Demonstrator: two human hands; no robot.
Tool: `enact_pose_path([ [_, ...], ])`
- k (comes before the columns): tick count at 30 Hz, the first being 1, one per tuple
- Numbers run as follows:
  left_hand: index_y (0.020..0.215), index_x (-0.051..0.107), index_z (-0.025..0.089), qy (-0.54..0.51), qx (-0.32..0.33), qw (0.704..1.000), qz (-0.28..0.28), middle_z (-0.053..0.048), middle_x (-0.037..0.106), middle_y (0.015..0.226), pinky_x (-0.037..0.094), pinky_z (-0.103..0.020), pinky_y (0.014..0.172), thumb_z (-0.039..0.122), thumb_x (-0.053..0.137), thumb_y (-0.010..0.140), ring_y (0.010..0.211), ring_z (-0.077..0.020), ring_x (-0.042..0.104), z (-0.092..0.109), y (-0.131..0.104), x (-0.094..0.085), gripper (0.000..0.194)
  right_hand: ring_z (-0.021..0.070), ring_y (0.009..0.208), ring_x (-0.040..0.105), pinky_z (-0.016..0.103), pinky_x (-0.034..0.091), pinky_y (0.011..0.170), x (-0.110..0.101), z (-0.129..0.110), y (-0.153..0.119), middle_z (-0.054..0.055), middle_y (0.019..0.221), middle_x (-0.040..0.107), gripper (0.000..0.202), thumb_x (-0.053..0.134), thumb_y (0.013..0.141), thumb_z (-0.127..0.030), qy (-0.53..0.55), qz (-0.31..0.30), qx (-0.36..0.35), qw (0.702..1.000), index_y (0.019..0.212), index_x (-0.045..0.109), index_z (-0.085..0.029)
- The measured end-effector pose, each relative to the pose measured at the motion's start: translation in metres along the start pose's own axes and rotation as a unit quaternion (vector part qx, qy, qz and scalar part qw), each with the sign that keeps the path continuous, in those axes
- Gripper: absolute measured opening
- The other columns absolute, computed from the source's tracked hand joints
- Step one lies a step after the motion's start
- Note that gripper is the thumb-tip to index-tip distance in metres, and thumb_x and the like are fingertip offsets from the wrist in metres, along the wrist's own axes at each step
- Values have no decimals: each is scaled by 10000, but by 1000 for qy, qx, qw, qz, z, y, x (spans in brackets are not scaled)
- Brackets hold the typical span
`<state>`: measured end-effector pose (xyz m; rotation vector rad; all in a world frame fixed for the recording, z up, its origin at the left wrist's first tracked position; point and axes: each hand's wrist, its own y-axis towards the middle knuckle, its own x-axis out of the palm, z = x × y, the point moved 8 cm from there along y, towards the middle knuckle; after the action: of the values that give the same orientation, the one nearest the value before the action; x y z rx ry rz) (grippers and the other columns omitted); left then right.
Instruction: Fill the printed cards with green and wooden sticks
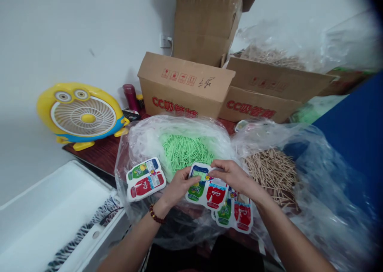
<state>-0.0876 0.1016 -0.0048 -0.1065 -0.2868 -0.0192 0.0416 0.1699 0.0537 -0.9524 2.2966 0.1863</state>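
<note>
While the held pack (207,190) reads Sprite, Cola, "CC" cartons (179,90) behind

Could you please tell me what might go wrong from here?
The printed packs beneath the held pack lie close to the front edge of the table, so the right forearm might nudge one off. The green sticks and brown sticks lie loose in neighbouring piles, so some could stray and mix.
</note>
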Motion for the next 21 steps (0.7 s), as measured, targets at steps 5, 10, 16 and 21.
enact_pose_path([
  [5,921,679,137,-16,-9,1000,2,-27,710,821,489,-266,663,304,760,675,685,-160,626,0,0,10,308,113,572,503,214,325,517,-6,7,-7,-37,636,600,163,582,788,-339,-2,13,-4,1000,786,655,-193],
  [10,868,692,129,-5,-18,1000,20,-20,712,773,495,-274,651,268,759,677,655,-157,624,0,2,19,245,113,579,499,212,313,519,-15,9,-14,-37,622,590,159,584,787,-332,-8,36,-1,999,757,653,-191],
  [16,924,694,125,-42,-59,997,-4,-36,725,782,507,-302,693,252,784,646,682,-176,648,-6,0,35,318,112,580,485,211,305,518,-20,13,-21,-41,606,580,145,587,779,-320,6,51,-3,999,755,654,-193],
  [21,871,716,116,-25,-71,997,17,-54,736,790,509,-296,673,264,794,627,670,-180,649,-10,-5,36,295,105,572,473,209,318,520,-15,19,-25,-40,603,569,142,597,767,-310,62,58,7,996,728,640,-181],
])
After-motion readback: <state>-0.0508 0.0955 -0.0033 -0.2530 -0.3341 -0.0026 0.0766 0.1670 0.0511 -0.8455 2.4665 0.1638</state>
